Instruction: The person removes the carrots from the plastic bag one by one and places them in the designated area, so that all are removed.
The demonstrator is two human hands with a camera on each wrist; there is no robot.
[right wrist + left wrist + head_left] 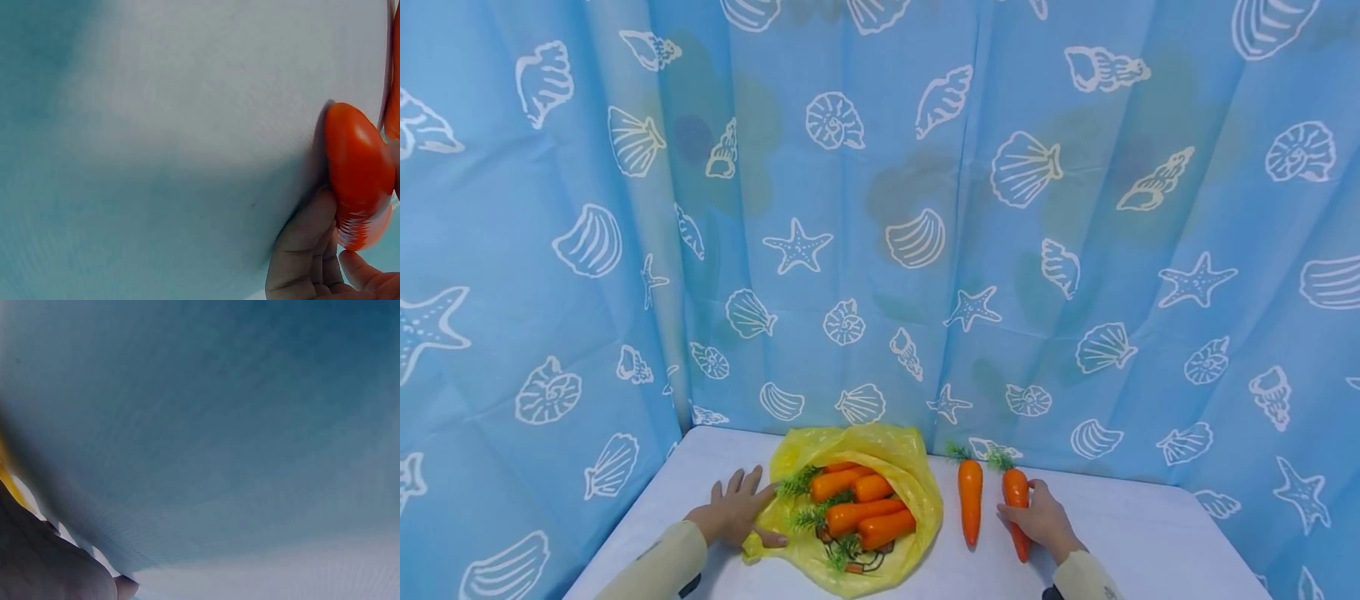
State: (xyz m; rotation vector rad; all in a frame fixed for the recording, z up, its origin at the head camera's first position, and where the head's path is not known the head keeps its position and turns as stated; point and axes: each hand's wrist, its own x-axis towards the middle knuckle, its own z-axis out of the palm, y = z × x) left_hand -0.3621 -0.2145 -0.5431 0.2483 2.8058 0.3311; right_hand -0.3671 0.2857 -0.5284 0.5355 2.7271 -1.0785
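Blue curtain printed with white shells and starfish, filling the upper and middle frame. White table, across the bottom of the frame. Yellow plastic bag, lying at lower centre, its mouth open and several orange carrots inside, their leafy green tops toward the left. Left hand, at the bag's left edge, fingers spread and extended, the thumb lying on the yellow plastic. Right hand, lower right of centre, fingers and thumb gripping the rightmost carrot from both sides; the grip also appears at lower right in the right-wrist view. Loose carrot, between the bag and the gripped one, its tip toward the bottom of the frame.
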